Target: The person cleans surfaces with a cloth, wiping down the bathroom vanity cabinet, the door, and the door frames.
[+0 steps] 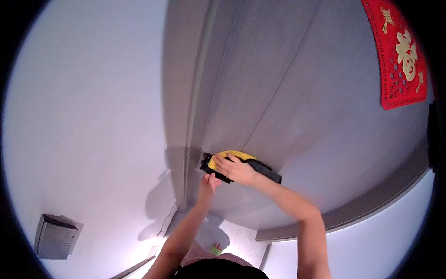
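Note:
On the grey door, near its left edge, a black door lock with a handle sticks out. A yellow cloth lies over the lock's upper part. My right hand presses the cloth against the lock, its fingers bent over the yellow fabric. Just below and left, my left hand has its fingertips at the lower edge of the black lock body and seems to grip it. The palm side of my right hand and part of the lock are hidden.
A red hanging with gold characters is on the door at upper right. The grey door frame meets a white wall at left. A dark wall box sits low left. My foot in a green slipper shows below.

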Tool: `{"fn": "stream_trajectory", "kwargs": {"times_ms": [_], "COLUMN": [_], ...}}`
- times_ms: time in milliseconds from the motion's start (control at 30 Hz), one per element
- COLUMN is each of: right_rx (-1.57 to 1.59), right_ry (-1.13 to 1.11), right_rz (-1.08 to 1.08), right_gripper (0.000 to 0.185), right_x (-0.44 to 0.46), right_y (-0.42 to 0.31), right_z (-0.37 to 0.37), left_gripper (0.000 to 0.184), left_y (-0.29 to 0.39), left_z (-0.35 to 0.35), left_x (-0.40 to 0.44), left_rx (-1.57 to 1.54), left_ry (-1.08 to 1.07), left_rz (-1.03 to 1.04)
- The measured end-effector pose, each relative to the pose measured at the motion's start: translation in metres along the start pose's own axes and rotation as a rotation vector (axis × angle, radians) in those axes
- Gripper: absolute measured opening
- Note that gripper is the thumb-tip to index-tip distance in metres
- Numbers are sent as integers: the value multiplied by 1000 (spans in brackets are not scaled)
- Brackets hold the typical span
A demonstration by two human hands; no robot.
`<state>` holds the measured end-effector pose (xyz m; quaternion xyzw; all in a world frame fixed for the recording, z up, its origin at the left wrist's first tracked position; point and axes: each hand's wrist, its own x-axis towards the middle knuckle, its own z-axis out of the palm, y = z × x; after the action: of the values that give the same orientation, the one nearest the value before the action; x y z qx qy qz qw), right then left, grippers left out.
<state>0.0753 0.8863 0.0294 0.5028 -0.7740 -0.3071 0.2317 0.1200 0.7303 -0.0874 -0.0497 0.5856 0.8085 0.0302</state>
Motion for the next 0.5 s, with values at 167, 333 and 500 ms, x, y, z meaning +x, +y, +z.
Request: {"fn": "stream_trajectory", "kwargs": {"times_ms": [167,333,500], "right_rx": [-64,-17,-81], "right_ry": [-41,-78,-398], "right_rz": [-81,-139,-352], "right_gripper": [50,49,46], "right_x": [-14,-67,-190], "right_y": [-2,-10,-19], "right_z": [9,14,-9], "left_gripper": [40,33,31], "left_y": [-18,-30,-39], "left_z": [13,8,17], "left_x": [2,4,-15], "left_rx": [-79,-50,-170], "left_ry": [69,75,9], "left_rz": [23,79,-23]}}
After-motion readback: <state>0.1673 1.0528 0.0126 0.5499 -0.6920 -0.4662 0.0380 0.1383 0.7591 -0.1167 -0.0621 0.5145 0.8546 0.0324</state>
